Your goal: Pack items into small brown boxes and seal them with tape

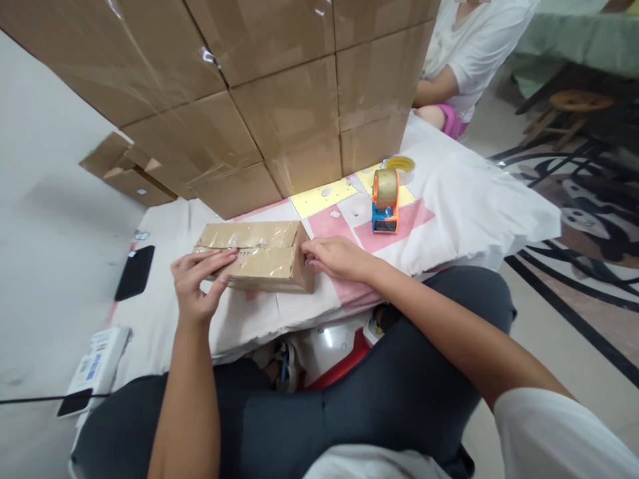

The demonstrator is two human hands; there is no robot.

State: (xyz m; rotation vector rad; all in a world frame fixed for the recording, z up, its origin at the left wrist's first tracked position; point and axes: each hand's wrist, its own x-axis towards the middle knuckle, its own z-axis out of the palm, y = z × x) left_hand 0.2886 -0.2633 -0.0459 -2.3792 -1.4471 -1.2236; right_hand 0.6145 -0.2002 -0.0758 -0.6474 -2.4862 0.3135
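A small taped cardboard box point(259, 266) lies on the cloth-covered table in front of me. My left hand point(197, 276) holds its left end, fingers stretched over the top and thumb at the front edge. At the box's right end, my right hand point(332, 258) is closed, its curled fingertips touching the end face. Whatever may be between those fingertips is too small to make out. Clear tape shines along the top of the box. Beyond my right hand stands an orange and blue tape dispenser point(385, 201) with a roll of tape in it.
Stacked cardboard boxes point(294, 100) form a wall behind the work area. An open carton point(134, 176) sits at the left, near a black phone point(134, 273) and a white box point(100, 359). A yellow tape roll point(401, 163) lies behind the dispenser. Another person point(479, 53) sits at the back right.
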